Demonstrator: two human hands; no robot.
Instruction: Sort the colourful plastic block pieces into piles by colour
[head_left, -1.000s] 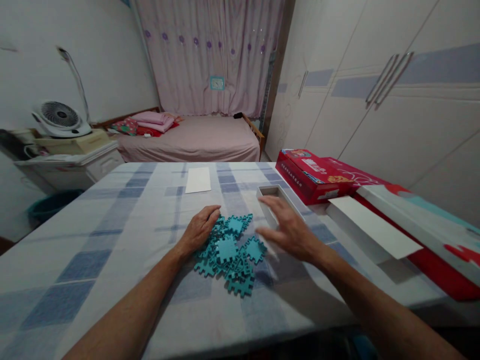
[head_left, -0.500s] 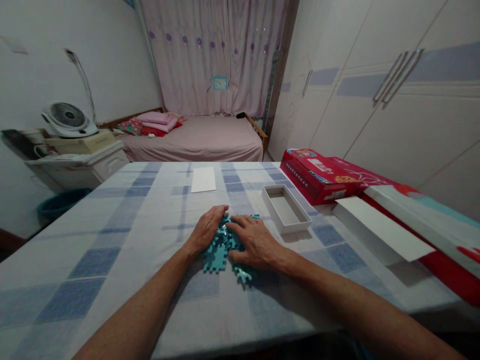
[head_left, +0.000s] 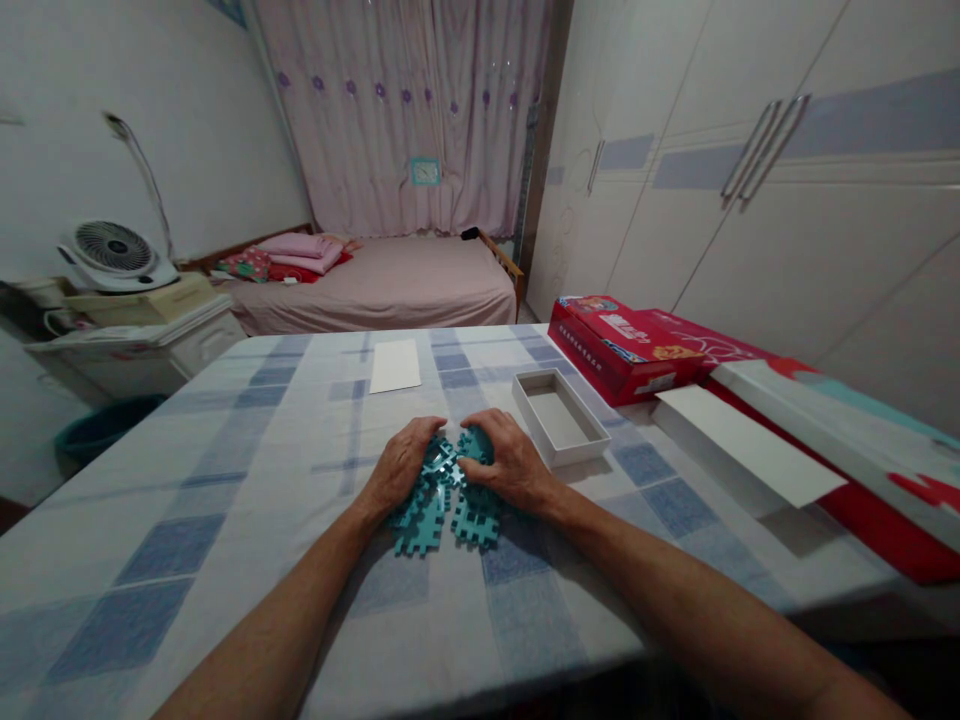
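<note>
A small heap of teal pieces with notched, jigsaw-like edges (head_left: 424, 528) lies on the tablecloth before me. Along the heap's left side curves my left hand (head_left: 403, 465), its fingers bent together over the pieces there. My right hand (head_left: 514, 462) is closed on a teal notched piece (head_left: 475, 520) on the right, with the thumb reaching inward to the heap's middle. Between the hands some pieces overlap at angles, and a narrow gap splits the near end. My palms hide part of the heap.
An open white box (head_left: 562, 450) stands to the right of my hands. Beyond them lies a white card (head_left: 395, 367). Red boxes (head_left: 622, 350) line the table's right side, with a white tray-like lid (head_left: 750, 445) leaning there. The checked tablecloth (head_left: 247, 480) covers the table.
My right hand has drawn its fingers in around the right-hand pieces and straightened them against the heap. My left hand stays at the left side. The view has shifted slightly.
</note>
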